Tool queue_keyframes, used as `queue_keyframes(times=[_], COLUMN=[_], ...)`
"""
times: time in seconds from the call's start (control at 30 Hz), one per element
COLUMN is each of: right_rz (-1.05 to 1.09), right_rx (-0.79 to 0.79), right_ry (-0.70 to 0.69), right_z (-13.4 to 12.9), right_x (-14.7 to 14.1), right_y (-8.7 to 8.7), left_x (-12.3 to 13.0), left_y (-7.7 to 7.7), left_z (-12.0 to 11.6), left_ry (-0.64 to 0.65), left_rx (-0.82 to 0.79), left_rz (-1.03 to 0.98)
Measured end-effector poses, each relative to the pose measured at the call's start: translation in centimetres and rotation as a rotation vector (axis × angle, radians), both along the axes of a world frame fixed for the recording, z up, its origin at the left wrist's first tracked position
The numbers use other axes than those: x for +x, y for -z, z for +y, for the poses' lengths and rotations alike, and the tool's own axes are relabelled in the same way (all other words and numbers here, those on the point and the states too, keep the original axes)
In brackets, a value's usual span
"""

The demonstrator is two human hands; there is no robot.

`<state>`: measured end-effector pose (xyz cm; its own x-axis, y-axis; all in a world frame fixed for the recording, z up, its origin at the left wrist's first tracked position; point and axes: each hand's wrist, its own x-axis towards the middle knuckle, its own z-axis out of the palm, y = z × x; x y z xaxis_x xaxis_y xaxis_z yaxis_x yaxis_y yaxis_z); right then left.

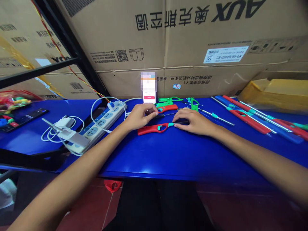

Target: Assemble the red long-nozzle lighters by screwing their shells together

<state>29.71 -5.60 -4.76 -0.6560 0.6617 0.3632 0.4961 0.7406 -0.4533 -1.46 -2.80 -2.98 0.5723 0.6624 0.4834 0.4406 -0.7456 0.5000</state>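
Note:
My left hand (141, 115) is closed, its thumb and fingers round the dark handle of what looks like a screwdriver (160, 115). The thin shaft points right, toward my other hand. With fingertips pinched at the turquoise collar of a red gas lighter (152, 128), my right hand (193, 121) rests low over the table. A dark rod shows beneath its palm. Just behind the hands lies a second red lighter body (169, 107). Green lighter parts (166, 102) and another green piece (194, 104) are farther back.
A white power strip (102, 123) with plugs and cables lies left on the blue table (144, 157). A lit phone (149, 91) leans against the large cardboard box (115, 77). Several red and blue lighters (250, 120) with metal tubes lie right. A black metal frame (79, 48) stands left.

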Motion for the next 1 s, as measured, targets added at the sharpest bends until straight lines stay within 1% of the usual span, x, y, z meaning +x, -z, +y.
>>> queue_keyframes(times=[0.27, 0.43, 0.53, 0.8, 1.0], right_rz=[0.017, 0.097, 0.135, 0.193, 0.233], right_rx=[0.023, 0.120, 0.161, 0.128, 0.132], right_ry=[0.014, 0.076, 0.106, 0.100, 0.132], right_z=[-0.1, -1.5, -2.4, -2.7, -2.9], right_x=[0.0, -1.3, -2.3, -3.1, -3.2], right_y=[0.1, -0.9, -1.2, -0.7, -0.9], left_x=[0.5, 1.5, 2.1, 2.7, 3.1], left_y=[-0.3, -0.4, -0.4, -0.1, -0.4], left_z=[-0.6, -1.7, -2.2, -2.6, -3.3], left_ry=[0.035, 0.045, 0.051, 0.071, 0.094], left_rx=[0.019, 0.082, 0.105, 0.065, 0.064], left_rz=[0.000, -0.040, -0.072, -0.076, -0.054])
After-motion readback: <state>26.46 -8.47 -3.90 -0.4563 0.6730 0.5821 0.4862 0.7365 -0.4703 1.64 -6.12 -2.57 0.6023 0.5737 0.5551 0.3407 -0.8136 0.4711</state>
